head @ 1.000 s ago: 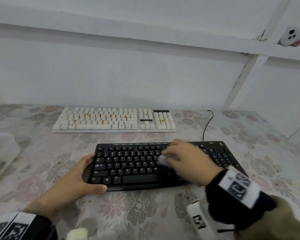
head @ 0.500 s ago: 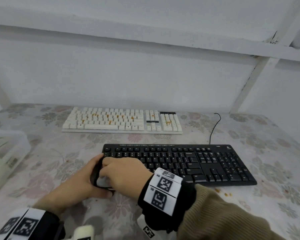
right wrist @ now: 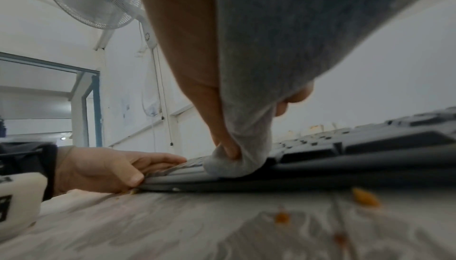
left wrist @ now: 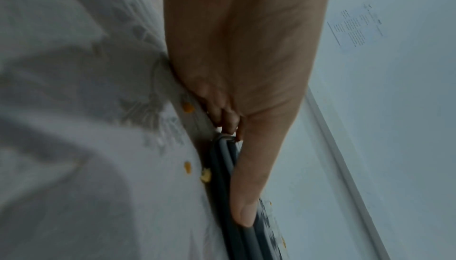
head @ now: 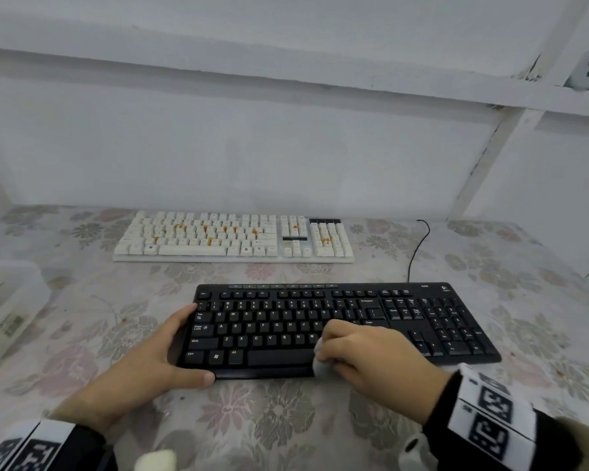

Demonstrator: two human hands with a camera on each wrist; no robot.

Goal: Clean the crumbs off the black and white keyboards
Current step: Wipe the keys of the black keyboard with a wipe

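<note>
The black keyboard (head: 347, 321) lies in front of me on the flowered tablecloth. My left hand (head: 157, 358) grips its left end, thumb along the front edge (left wrist: 246, 201). My right hand (head: 371, 358) holds a grey cloth (head: 320, 363) bunched in its fingers and presses it onto the front edge of the black keyboard (right wrist: 345, 158) near the space bar; the cloth (right wrist: 234, 164) shows clearly in the right wrist view. The white keyboard (head: 232, 237) sits further back, with orange crumbs (head: 211, 240) among its keys.
Orange crumbs (right wrist: 365, 198) lie on the cloth-covered table (head: 286, 419) in front of the black keyboard, and more crumbs (left wrist: 204, 174) by its left end. A clear plastic box (head: 4, 311) stands at the left edge. A black cable (head: 419, 246) runs back.
My right hand with the cloth swept from the keyboard's middle to its left end, then back right to the space bar area. The left hand stayed on the left end.
</note>
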